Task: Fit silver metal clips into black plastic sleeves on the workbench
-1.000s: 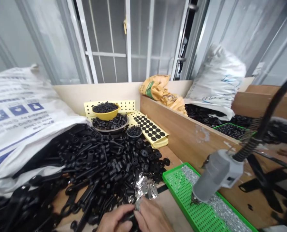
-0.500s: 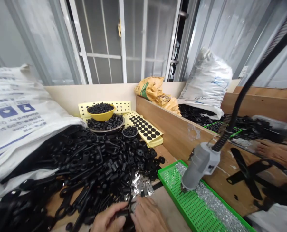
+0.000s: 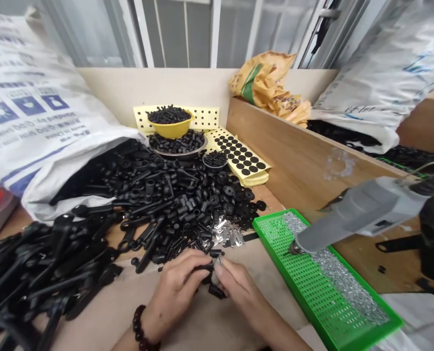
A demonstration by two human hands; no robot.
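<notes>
My left hand [image 3: 173,287] and my right hand [image 3: 238,297] meet low in the middle of the view, over a bare tan work surface [image 3: 217,321]. The left holds a small black plastic part [image 3: 211,268], and the right's thumb and finger pinch a tiny silver metal piece [image 3: 219,261] against it. A beaded bracelet [image 3: 140,327] circles my left wrist. Just beyond my fingers lie a heap of black plastic parts [image 3: 180,204] and a small cluster of silver metal clips [image 3: 227,234]. To my right stands a green perforated tray [image 3: 311,287] holding silver pieces.
A grey electric screwdriver [image 3: 359,217] hangs above the tray, its bit near the tray's edge. Behind the heap are a yellow bowl [image 3: 171,129], a metal dish [image 3: 176,146] and a yellow sheet of black round pads [image 3: 240,158]. White sacks [image 3: 27,107] stand left and back right.
The view has tipped downward, so my hands and left wrist show more fully. The screwdriver now sits further right, and the other person's hand at the right is out of view.
</notes>
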